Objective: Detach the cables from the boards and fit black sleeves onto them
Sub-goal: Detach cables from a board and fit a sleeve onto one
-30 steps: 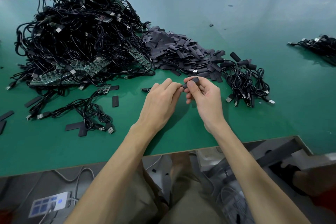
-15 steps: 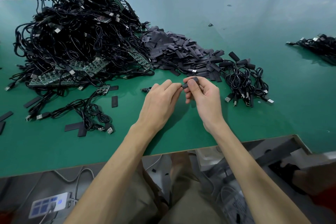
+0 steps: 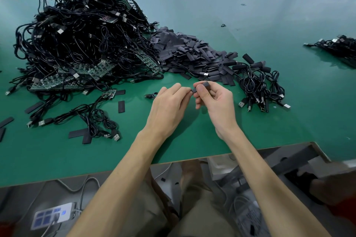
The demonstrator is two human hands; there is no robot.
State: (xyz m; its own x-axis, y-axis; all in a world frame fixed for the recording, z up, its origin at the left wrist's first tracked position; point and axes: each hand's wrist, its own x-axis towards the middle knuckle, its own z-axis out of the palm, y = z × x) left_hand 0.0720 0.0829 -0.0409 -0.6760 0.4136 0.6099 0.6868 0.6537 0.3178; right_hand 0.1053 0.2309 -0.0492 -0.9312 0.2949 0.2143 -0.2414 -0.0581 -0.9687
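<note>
Two hands meet over the near middle of the green table (image 3: 269, 121), fingertips almost touching.

- Far left: heap of cables and boards (image 3: 81, 44), well apart from the hands; judged to be unworked stock.
- Left of centre: cable (image 3: 152, 95), a short run showing on the table and passing under the left hand.
- Left hand (image 3: 169, 106): fingers curled, tips pinched together at its right edge. It appears to hold the cable's end, which the fingers hide.
- Black sleeve (image 3: 202, 85): just right of those fingertips, raised off the table. Its long axis runs roughly left to right, its near end pointing at the left hand.
- Right hand (image 3: 215, 100): thumb and forefinger clamped on the sleeve, other fingers loosely curled.
- Behind: heap of loose sleeves (image 3: 188, 54).
- Right: bundle of sleeved cables (image 3: 258, 86), near the right hand.

Judgement: fitting is in hand. The next move runs along the sleeve's axis, the left hand feeding rightward, so the cable end must line up with the sleeve's mouth.
</note>
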